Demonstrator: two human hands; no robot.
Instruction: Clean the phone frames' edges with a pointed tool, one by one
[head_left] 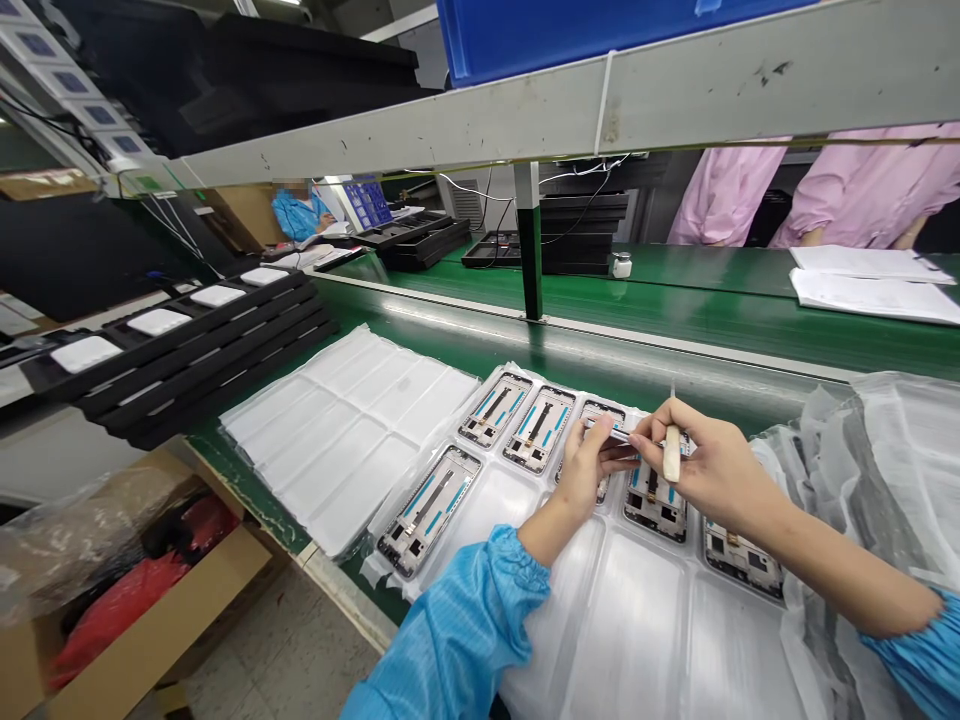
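My left hand (pixel 577 470) is closed around a phone frame (pixel 616 434), tilted so that mostly its thin edge shows. My right hand (pixel 712 460) grips a small tool with a cream handle (pixel 672 455) and a thin tip pointing up. Its thumb and fingertips also meet the near edge of the phone frame. Below both hands lies a clear plastic tray (pixel 637 600) with moulded pockets. Several phone frames (pixel 538 428) with blue strips and dark ribbon cables rest in it. My hands partly cover some of these.
Left of the tray is a stack of white trays (pixel 352 420). Wrapped trays (pixel 885 470) are piled at the right. Black trays (pixel 202 340) stand at the left, above an open carton (pixel 165 620). A shelf beam (pixel 420 125) crosses overhead. People in pink sleeves (pixel 727 195) stand beyond.
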